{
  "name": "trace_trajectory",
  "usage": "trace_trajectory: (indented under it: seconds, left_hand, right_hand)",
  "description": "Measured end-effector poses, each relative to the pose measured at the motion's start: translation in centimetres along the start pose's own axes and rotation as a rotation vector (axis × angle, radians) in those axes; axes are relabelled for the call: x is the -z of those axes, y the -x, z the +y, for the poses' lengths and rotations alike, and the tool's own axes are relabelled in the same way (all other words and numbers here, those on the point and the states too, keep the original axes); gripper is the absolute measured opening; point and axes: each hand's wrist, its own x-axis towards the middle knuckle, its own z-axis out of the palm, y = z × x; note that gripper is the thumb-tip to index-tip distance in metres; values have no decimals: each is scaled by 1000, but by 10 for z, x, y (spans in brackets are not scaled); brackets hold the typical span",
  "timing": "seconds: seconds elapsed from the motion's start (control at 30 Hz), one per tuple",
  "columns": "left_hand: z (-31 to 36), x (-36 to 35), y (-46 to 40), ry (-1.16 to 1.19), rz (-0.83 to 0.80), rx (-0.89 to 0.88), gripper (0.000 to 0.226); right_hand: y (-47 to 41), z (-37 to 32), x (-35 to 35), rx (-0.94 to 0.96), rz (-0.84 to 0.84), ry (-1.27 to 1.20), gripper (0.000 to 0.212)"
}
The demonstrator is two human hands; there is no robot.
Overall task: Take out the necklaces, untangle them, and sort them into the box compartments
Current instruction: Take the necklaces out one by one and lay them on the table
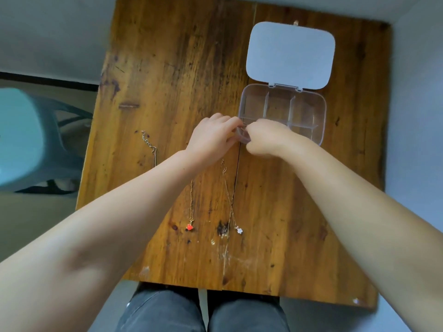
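Observation:
A clear plastic box (pixel 320 116) with divided compartments lies open on the wooden table (pixel 167 68), its white lid (pixel 290 55) folded back. My left hand (pixel 211 137) and my right hand (pixel 266 140) meet at the box's near left corner, fingers pinched together on a thin chain that is mostly hidden. Three necklaces lie stretched out on the table: a silver chain (pixel 149 146) at the left, a gold chain with a red pendant (pixel 190 226) in the middle, and a chain with a white flower pendant (pixel 239 230) beside it.
A teal plastic chair (pixel 36 140) stands left of the table. My knees in dark jeans (pixel 203 312) sit under the near edge. Grey floor surrounds the table.

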Motion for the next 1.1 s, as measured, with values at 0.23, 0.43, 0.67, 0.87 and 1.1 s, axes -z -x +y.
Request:
trace_trajectory:
  seconds: [0.23,0.43,0.67,0.87,1.1]
  left_hand:
    - [5,4,0,-11,-33,21,21]
    - [6,4,2,-5,-33,51,22]
    - [21,11,0,-103,-100,139,36]
    - [62,34,2,558,-278,139,21]
    - [67,41,1,660,-420,189,42]
  right_hand:
    - [6,14,-13,39,145,192,33]
    - [3,21,-20,110,236,131,21]
    - [33,34,-5,146,384,-381,21]
    - [99,40,-3,-9,531,-956,12]
    - [166,29,-100,-598,427,-1571,12]
